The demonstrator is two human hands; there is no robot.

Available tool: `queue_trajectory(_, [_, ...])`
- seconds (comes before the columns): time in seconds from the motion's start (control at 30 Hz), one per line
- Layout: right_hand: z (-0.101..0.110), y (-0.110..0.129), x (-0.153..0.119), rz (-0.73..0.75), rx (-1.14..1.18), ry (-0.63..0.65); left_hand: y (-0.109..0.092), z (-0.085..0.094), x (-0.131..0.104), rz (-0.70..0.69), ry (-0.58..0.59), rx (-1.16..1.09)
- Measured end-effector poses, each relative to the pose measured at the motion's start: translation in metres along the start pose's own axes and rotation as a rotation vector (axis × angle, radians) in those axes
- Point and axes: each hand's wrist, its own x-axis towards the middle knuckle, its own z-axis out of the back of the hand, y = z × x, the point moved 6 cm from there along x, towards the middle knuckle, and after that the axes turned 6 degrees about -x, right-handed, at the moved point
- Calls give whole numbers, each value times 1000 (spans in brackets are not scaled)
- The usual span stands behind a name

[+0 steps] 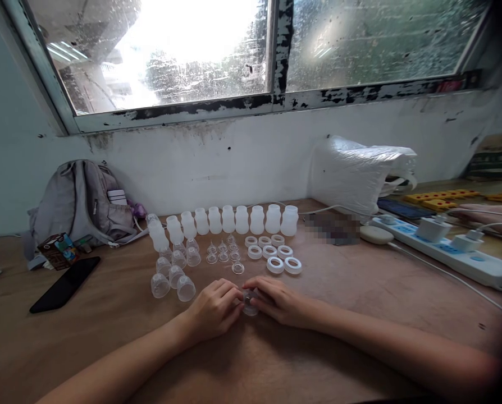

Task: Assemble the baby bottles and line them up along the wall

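Between my two hands, low over the table, is a small clear plastic piece (pixel 250 307); fingers partly cover it, so its exact shape is hard to make out. My left hand (pixel 219 306) is closed at its left side, fingertips against it. From the right, my right hand (pixel 276 300) pinches the same piece with fingers and thumb. Just beyond the hands lies a clear bottle nipple (pixel 238 268), with several more nipples (pixel 223 249) behind it. White collar rings (pixel 275 265) stand to the right, and clear dome caps (pixel 186 288) to the left.
A row of frosted baby bottles (pixel 242 220) lines the back. At left are a black phone (pixel 64 285), a small box (pixel 59 251) and a grey backpack (pixel 80 202). A white bag (pixel 347 174), a power strip (pixel 445 247) and another person's hand (pixel 493 219) are at right.
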Motion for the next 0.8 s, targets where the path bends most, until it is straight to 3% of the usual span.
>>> queue_trajectory(0.27, [0, -6, 4, -104, 107, -87, -3, 2, 1, -7, 40, -44])
queue_trajectory(0.43, [-2, -7, 5, -246, 359, -45, -1, 1, -2, -13, 12, -109])
queue_trajectory(0.63, [3, -6, 4, -342, 626, -71, 15, 3, -2, 292, -40, -291])
queue_trajectory(0.8, [7, 2, 4, -258, 536, -57, 22, 4, 0, 474, -142, -494])
